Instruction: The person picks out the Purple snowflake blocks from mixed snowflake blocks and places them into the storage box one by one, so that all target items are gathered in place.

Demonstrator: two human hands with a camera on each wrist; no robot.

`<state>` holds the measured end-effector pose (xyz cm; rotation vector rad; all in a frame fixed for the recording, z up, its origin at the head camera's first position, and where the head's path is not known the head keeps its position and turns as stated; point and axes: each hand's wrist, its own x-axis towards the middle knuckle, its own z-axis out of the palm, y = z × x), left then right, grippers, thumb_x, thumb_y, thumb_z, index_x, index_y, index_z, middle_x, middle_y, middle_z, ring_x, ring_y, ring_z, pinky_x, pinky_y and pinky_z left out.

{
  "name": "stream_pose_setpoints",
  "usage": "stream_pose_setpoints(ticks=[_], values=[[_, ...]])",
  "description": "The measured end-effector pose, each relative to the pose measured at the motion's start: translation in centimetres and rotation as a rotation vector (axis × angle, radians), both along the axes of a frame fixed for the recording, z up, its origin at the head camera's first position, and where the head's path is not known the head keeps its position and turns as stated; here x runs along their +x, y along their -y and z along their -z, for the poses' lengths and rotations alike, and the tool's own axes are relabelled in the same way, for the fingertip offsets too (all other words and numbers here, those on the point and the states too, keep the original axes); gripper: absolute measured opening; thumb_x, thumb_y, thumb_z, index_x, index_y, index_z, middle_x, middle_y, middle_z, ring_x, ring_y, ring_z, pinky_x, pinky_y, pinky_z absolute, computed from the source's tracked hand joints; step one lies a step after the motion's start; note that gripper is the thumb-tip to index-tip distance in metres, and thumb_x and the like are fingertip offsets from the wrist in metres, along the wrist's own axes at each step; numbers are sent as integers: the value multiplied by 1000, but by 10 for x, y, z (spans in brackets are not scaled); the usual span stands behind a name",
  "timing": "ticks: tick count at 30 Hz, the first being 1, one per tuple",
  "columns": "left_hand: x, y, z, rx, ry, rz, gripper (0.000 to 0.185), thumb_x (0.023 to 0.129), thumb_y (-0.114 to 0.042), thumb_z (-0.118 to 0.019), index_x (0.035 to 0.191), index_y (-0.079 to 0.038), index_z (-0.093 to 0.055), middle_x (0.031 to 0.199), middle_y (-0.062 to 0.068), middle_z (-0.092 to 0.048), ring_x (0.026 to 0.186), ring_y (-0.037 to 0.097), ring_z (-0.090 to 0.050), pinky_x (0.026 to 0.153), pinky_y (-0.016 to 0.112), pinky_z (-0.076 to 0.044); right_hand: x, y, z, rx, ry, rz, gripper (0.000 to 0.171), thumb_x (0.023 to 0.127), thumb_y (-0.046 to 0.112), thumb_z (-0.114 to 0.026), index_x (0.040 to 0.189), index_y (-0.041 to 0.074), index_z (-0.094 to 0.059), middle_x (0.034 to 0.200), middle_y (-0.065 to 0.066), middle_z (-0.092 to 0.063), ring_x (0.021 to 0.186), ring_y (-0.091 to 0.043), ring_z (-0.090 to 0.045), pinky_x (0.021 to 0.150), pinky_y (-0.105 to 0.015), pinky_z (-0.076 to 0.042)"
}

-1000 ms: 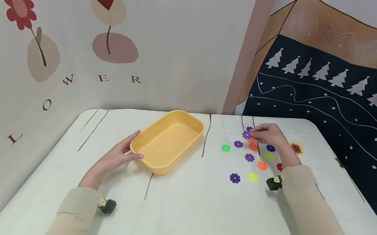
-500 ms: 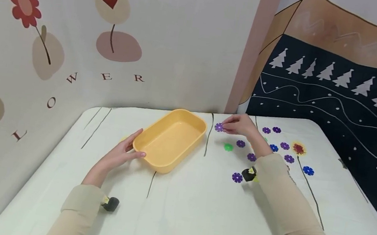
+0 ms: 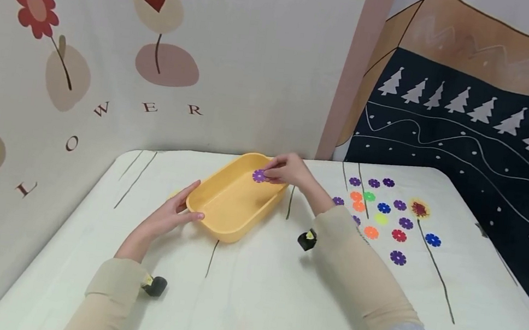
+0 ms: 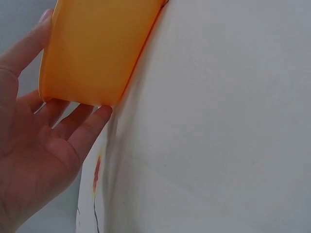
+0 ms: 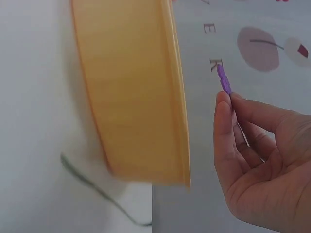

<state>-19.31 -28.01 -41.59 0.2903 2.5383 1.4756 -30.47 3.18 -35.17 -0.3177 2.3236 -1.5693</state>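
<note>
Two hands are at work on the bench (image 3: 247, 306), which is covered by a pale cloth printed with thin dark stems. The right hand (image 3: 288, 171) pinches a small purple flower-shaped plastic disc (image 3: 258, 176) between thumb and fingertips, holding it in the air over the far end of the yellow rectangular plastic tray (image 3: 218, 220), just inside its far rim. In the right wrist view the purple disc (image 5: 224, 79) shows edge-on above the fingertips (image 5: 222, 104), clear of the tray's rim (image 5: 177, 121). The left hand (image 3: 166, 219) rests at the tray's near left corner with relaxed, nearly straight fingers, the thumb along the rim and the other fingers against the outer wall; the left wrist view shows the fingers (image 4: 73, 121) touching the tray's lower edge (image 4: 92, 58) without curling round it. The tray sits toward the far edge of the bench, left of its middle. Toward the far right corner lies a scatter of small flower-shaped discs (image 3: 382, 218) in purple, orange, green, yellow, blue and red, flat on the cloth and well apart from the tray.
</note>
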Motion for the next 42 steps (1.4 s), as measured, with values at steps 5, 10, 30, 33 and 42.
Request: stream_pose_setpoints(ticks=[5, 10, 30, 33, 42], values=[[-1, -1, 0, -11, 2, -3, 89, 95, -21, -69, 162, -15, -11, 167, 16, -17, 150, 42, -27, 121, 58, -27, 6, 29, 2, -25, -1, -53, 18, 91, 4, -70, 105, -7, -70, 103, -21, -73, 67, -9, -66, 93, -47, -60], [-2, -3, 0, -28, 22, -25, 87, 96, -22, -67, 162, -18, -11, 168, 15, -16, 151, 41, -25, 121, 57, -27, 10, 50, 9, -22, 2, -89, 15, 91, 3, -70, 102, -6, -71, 101, -21, -73, 67, -11, -67, 91, -47, -60], [-1, -4, 0, -14, 22, -12, 85, 97, -22, -65, 162, -21, -10, 168, 14, -13, 151, 43, -23, 121, 58, -27, 24, 100, 43, 88, 19, -149, 6, 88, 1, -72, 94, -1, -73, 95, -16, -75, 66, -10, -65, 68, -25, -63], [-1, -4, 0, -12, 20, -4, 85, 97, -21, -65, 162, -20, -10, 168, 15, -13, 151, 44, -24, 121, 58, -27, 26, 105, 47, 145, 10, -148, 5, 88, 2, -73, 93, 0, -73, 91, -13, -74, 66, -11, -65, 61, -18, -59], [1, -2, 0, -1, 37, -23, 86, 96, -23, -67, 162, -22, -11, 168, 14, -13, 151, 44, -24, 121, 59, -27, 26, 115, 52, 159, 49, -156, 6, 88, -1, -71, 93, -2, -73, 90, -13, -75, 66, -12, -67, 64, -21, -62]])
